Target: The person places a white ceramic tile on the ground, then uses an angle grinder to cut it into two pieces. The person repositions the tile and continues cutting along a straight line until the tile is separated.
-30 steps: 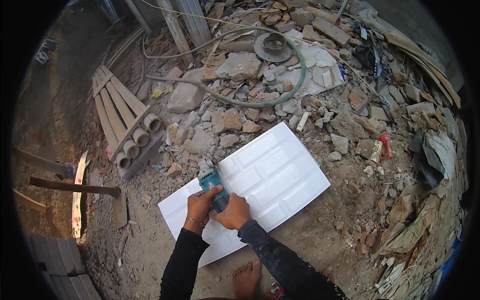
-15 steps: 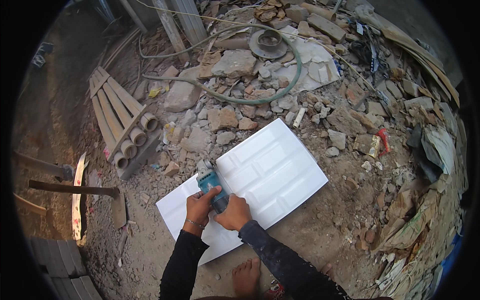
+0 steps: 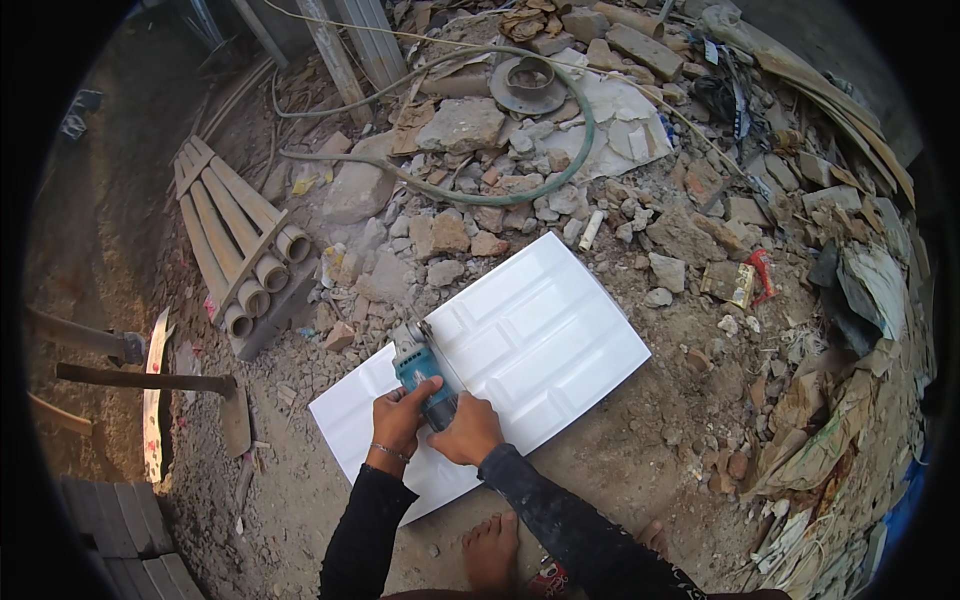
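Observation:
A teal angle grinder [image 3: 413, 364] with a grey metal head lies over a glossy white tile [image 3: 540, 345] with a raised brick pattern, which rests on the dirt ground. My left hand [image 3: 398, 420] is wrapped round the left side of the grinder's body, thumb on top. Gripping its dark rear end is my right hand [image 3: 470, 430], from the right side. The grinder's head points away from me, near the tile's far edge. A thin line runs across the tile beside the grinder. The disc is mostly hidden.
Broken concrete and brick rubble [image 3: 462, 125] covers the ground beyond the tile, with a green hose [image 3: 520, 198] looped over it. Clay-coloured pipes [image 3: 240, 250] in a frame and a hoe [image 3: 236, 415] lie left. My bare foot [image 3: 490, 555] is close to the tile's near edge.
The grinder's head has shifted slightly toward me relative to the tile, and both hands keep their hold. The whole view has moved a little.

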A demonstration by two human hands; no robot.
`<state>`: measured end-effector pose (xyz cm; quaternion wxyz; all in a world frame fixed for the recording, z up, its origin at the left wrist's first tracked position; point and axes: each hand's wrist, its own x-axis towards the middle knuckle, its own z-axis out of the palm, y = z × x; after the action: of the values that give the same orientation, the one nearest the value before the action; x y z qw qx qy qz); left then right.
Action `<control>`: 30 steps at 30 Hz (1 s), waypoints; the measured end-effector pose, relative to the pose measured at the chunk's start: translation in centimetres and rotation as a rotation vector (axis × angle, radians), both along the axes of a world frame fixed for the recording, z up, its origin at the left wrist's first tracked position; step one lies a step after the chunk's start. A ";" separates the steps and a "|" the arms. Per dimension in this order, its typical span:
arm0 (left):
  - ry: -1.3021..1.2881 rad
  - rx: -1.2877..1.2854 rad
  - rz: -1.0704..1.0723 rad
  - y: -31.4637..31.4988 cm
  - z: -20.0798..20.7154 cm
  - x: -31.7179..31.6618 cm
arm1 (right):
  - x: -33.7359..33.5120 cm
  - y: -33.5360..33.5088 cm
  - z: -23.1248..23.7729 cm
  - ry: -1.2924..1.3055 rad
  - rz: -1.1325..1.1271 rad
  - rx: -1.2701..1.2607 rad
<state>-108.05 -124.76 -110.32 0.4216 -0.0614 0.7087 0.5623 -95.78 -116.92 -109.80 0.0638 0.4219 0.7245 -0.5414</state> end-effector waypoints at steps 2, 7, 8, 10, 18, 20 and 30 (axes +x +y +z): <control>-0.001 0.001 0.002 -0.1 0.0 0.2 | 0.2 0.0 0.1 -0.011 0.008 -0.012; -0.004 0.003 0.003 -0.4 -0.1 0.8 | 0.9 -0.5 -0.3 -0.011 -0.007 -0.004; -0.005 0.004 0.002 -0.4 -0.1 1.0 | 1.0 -0.6 -0.4 0.006 -0.012 0.005; -0.006 0.011 0.000 -0.6 -0.1 1.3 | 1.3 -0.8 -0.7 0.005 -0.022 -0.003; -0.027 0.015 0.021 -1.0 0.0 2.2 | 2.3 -1.2 -0.9 0.017 -0.030 -0.003; -0.022 -0.014 0.014 -1.0 0.1 2.4 | 2.5 -1.3 -0.8 0.017 -0.031 -0.006; -0.036 -0.006 0.003 -1.4 -0.1 3.4 | 3.6 -1.1 0.0 -0.026 0.005 -0.089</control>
<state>-104.61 -126.13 -110.37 0.4332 -0.0737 0.7025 0.5598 -92.19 -118.00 -109.79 0.0934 0.4240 0.6998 -0.5673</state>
